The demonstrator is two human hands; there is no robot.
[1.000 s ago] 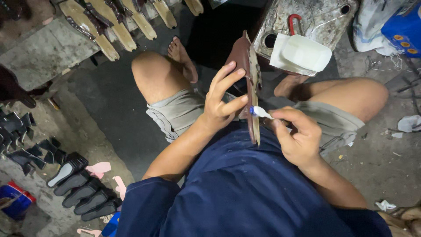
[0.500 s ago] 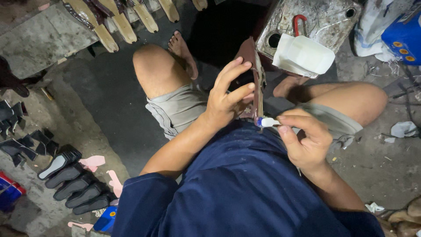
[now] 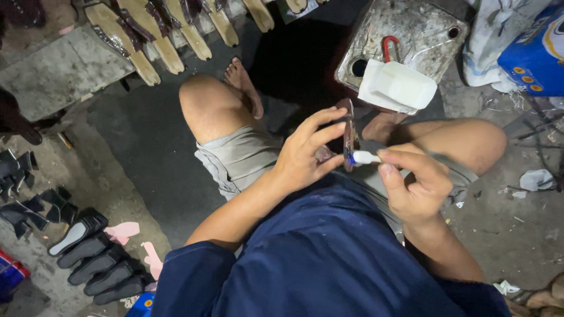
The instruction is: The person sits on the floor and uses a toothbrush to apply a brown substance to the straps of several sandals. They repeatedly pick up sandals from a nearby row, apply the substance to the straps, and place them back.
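Observation:
My left hand [image 3: 305, 155] grips a brown sandal sole [image 3: 349, 132], held on edge over my lap with the fingers spread along its side. My right hand [image 3: 411, 182] pinches a small white glue tube [image 3: 364, 157] whose blue-tipped nozzle touches the sole's edge. I sit on the ground in grey shorts and a dark blue shirt, with both knees bent and bare feet ahead.
A dented metal can [image 3: 405, 41] with a white plastic jug [image 3: 396, 87] stands just beyond my feet. Tan sandal soles [image 3: 158, 41] lie in a row at the top left. Black soles [image 3: 94, 258] are stacked at the lower left. A blue box [image 3: 534, 53] sits at the top right.
My left hand has shifted its grip down the sole, which now sits lower over my lap. My right hand keeps the tube's tip at the sole's edge.

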